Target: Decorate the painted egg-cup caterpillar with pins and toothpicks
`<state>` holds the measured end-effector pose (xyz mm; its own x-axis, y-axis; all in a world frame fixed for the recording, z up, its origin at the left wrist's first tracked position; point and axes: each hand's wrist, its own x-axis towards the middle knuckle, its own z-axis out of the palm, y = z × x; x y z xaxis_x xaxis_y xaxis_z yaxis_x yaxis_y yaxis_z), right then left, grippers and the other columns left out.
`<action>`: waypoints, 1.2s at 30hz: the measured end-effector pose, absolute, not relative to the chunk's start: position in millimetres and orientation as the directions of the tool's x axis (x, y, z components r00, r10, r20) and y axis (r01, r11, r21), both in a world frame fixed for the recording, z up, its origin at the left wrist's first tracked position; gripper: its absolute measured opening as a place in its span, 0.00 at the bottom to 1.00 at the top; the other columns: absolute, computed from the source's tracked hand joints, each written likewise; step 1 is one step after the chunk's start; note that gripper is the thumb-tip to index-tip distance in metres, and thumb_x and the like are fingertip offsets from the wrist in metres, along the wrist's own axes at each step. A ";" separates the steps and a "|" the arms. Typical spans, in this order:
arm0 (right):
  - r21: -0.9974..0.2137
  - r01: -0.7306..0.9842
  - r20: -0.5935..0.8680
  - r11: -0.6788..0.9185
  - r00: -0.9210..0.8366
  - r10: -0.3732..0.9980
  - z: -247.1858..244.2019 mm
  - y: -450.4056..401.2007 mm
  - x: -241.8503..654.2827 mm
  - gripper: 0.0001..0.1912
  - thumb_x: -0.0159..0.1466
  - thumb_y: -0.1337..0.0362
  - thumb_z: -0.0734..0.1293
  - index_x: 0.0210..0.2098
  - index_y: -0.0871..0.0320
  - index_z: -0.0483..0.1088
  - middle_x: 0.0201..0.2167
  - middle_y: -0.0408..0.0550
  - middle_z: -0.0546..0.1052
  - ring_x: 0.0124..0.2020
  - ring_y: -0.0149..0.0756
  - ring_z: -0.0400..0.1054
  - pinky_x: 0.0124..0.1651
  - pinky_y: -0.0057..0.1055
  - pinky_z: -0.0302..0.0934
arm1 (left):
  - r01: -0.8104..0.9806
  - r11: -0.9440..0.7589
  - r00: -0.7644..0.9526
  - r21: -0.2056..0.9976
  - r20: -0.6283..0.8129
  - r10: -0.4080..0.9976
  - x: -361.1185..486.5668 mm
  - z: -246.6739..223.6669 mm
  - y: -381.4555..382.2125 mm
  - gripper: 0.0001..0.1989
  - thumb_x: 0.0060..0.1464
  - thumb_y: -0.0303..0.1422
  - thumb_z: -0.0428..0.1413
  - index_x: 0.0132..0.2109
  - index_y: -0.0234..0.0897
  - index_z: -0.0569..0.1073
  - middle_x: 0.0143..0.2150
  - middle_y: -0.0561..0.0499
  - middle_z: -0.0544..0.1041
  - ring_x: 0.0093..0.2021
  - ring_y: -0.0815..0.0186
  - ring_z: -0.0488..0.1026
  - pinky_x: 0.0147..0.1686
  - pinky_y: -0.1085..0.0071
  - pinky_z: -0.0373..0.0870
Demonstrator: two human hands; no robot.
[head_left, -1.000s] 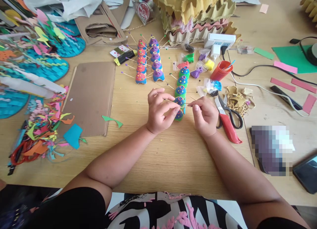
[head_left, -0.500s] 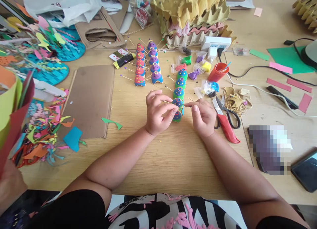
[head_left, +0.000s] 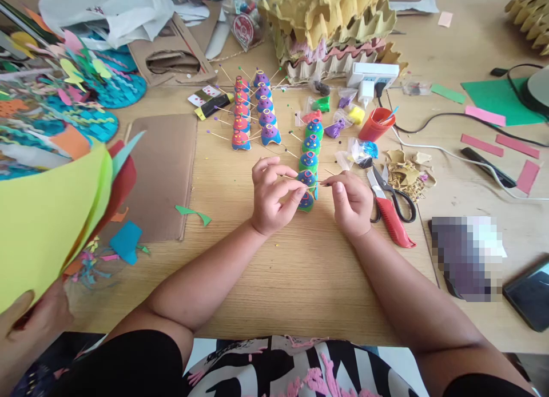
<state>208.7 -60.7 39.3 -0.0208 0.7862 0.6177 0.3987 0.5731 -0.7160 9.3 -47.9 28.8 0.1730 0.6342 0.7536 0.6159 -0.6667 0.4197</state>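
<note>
My left hand [head_left: 277, 197] pinches a thin toothpick [head_left: 314, 186] between thumb and forefinger, the other fingers raised. At the stick's right end is a tiny black clay ball [head_left: 325, 184], and the fingertips of my right hand [head_left: 352, 202] are closed at it. Another thin stick [head_left: 329, 171] shows just above my right forefinger. Beneath and behind my hands stands a green and blue egg-carton caterpillar [head_left: 309, 159], its near end partly covered by my left fingers. Farther back are a red and blue caterpillar [head_left: 241, 123] and a purple and blue one [head_left: 266, 118], both with ball-tipped sticks.
Scissors [head_left: 403, 205] and a red-handled cutter [head_left: 392, 222] lie right of my hand, near carton scraps [head_left: 409, 177]. An orange cup [head_left: 376, 126], clay packets [head_left: 337, 127] and a power strip [head_left: 373, 74] stand behind. At left, another person's hand [head_left: 43, 317] holds coloured sheets [head_left: 51, 214].
The other person's coloured sheets have swung right, over the paper scraps and part of the cardboard. My hands stay nearly in place; the black ball now shows at my right fingertips.
</note>
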 end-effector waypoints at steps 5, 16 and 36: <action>-0.719 0.388 0.617 0.576 -0.023 0.786 36.5 -59.4 207.4 0.17 0.75 0.54 0.63 0.32 0.53 0.74 0.25 0.44 0.75 0.29 0.35 0.69 0.36 0.37 0.62 | 0.621 -0.673 0.178 0.402 0.764 0.621 9.6 28.8 -47.6 0.13 0.68 0.41 0.56 0.36 0.44 0.81 0.43 0.47 0.77 0.60 0.55 0.67 0.66 0.51 0.66; -0.726 0.339 0.618 0.598 -0.060 0.784 35.4 -58.9 208.7 0.15 0.76 0.57 0.62 0.36 0.53 0.75 0.28 0.45 0.76 0.31 0.37 0.70 0.38 0.39 0.63 | 0.571 -0.708 0.171 0.416 0.783 0.598 10.0 29.0 -47.5 0.11 0.68 0.39 0.57 0.38 0.44 0.81 0.43 0.48 0.77 0.60 0.56 0.67 0.66 0.52 0.64; -0.698 0.385 0.635 0.604 -0.059 0.770 37.9 -60.2 208.3 0.21 0.77 0.53 0.58 0.40 0.53 0.79 0.27 0.45 0.76 0.30 0.36 0.70 0.38 0.39 0.63 | 0.569 -0.719 0.158 0.399 0.805 0.571 9.2 27.0 -47.0 0.09 0.67 0.38 0.58 0.39 0.45 0.81 0.43 0.48 0.77 0.61 0.56 0.67 0.67 0.50 0.65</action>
